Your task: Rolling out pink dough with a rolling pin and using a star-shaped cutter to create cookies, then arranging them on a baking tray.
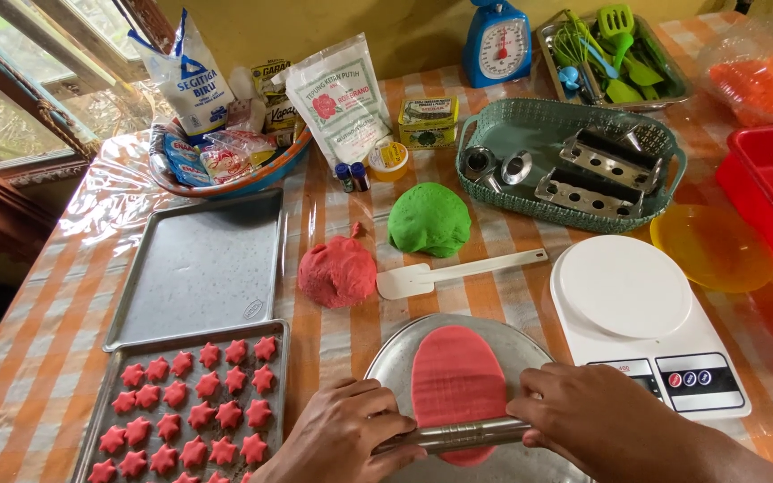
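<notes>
Pink dough sheet (458, 386) lies on the round metal tray (386, 358) at the worktop's near edge; both hands, left (344, 436) and right (603, 422), grip the steel rolling pin (458, 436) across its near end. Rolling step underway; next move needs even pressure pushing away.

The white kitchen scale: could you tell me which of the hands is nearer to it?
Right. The right hand lies just below the white kitchen scale; the left hand is across the metal roller.
</notes>
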